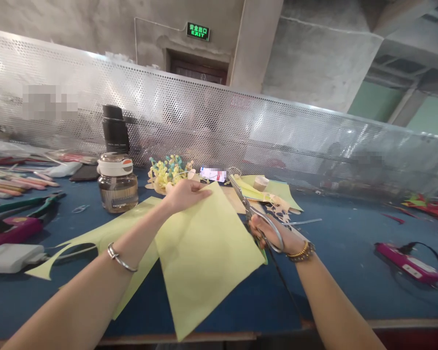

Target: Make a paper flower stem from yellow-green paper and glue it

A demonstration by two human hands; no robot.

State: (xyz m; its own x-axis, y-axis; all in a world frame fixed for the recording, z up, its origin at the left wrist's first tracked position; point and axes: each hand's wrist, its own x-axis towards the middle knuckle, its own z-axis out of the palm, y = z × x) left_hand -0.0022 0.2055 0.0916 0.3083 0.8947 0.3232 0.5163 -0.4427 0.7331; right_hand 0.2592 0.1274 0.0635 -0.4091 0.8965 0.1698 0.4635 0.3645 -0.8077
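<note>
Yellow paper (208, 257) is held up, tilted, above the blue table (343, 272), its upper edge pinched by the left hand (186, 195). The right hand (265, 229) grips metal scissors (246, 204) by their handles, blades pointing up and away, just beside the paper. A cut sheet (118, 233) lies beneath the left forearm, near a drink bottle (117, 192).

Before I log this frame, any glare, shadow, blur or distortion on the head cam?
Head view: bright glare patches on the perforated metal screen; head view: soft shading on the yellow sheet below the left hand; head view: fine detail soft overall, pixelated blocks over part of the phone and the screen's left; head view: wide-angle look, forearms stretched toward the lower corners.
</note>
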